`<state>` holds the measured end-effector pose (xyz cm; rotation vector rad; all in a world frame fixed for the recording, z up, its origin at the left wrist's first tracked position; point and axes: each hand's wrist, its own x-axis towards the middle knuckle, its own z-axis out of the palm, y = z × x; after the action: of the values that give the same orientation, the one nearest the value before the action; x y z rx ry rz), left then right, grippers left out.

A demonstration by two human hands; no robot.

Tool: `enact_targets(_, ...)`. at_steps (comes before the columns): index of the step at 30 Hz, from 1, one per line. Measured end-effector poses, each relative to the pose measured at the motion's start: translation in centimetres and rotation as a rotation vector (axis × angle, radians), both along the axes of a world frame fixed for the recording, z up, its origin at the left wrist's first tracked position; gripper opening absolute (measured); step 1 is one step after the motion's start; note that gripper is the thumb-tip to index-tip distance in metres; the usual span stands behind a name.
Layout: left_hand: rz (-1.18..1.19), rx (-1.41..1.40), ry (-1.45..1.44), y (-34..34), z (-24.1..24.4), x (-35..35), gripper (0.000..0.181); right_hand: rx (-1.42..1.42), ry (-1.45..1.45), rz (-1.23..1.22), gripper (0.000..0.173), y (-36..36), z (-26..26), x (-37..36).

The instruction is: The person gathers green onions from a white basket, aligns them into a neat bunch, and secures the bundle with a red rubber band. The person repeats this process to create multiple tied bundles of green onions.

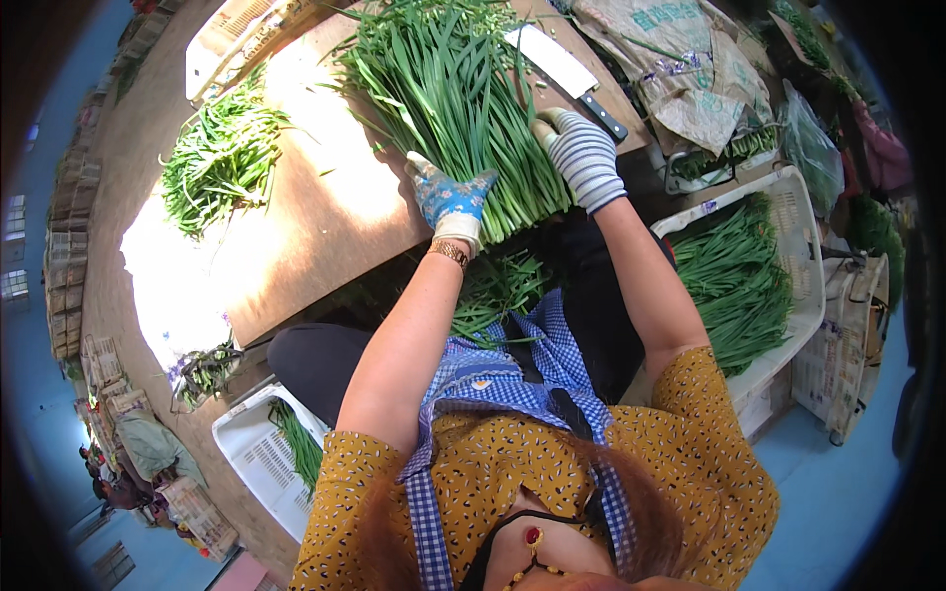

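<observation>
A broad pile of garlic chives [473, 125] lies on the wooden board [347, 221], its pale cut stem ends towards me at the near edge. My left hand [449, 193], in a blue floral glove, holds the pile's left side near the stem ends, thumb lying over the stems. On the right side, my right hand [584, 155] in a striped glove presses against the same pile with its fingers bent. Some of the fingers of both hands are hidden. Just beyond my right hand, a cleaver [565, 74] with a black handle rests flat on the board.
Loose greens [222, 155] lie at the board's left. A white crate [802, 244] of chives stands at my right, another white crate [259, 443] at my lower left. Woven sacks [680, 59] cover the far right. Cut greens [502, 292] lie over my lap.
</observation>
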<state>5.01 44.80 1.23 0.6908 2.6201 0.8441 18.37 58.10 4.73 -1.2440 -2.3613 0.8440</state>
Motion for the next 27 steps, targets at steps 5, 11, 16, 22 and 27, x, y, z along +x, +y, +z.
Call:
enact_targets(5,-0.021,0.077,0.008,-0.1,-1.0,-0.7,0.126,-0.247,-0.038,-0.018,0.049,-2.0,-4.3,-1.9)
enact_targets(11,-0.106,0.251,-0.31,-3.6,-0.2,-2.5,0.109,-0.541,0.223,0.071,0.049,-6.6,-8.0,-4.3)
enact_targets(16,-0.073,0.047,-0.128,-9.6,2.1,-4.1,0.125,-0.53,0.231,0.25,0.042,-13.2,-6.1,-6.3)
enact_targets(22,-0.027,-0.121,0.063,-9.5,2.9,-2.8,0.132,-0.361,0.101,0.515,0.039,-10.7,-6.8,-6.2)
enact_targets(27,-0.073,-0.164,0.156,-9.2,1.9,-1.8,0.128,0.052,-0.245,0.55,0.034,-4.3,1.5,-7.1)
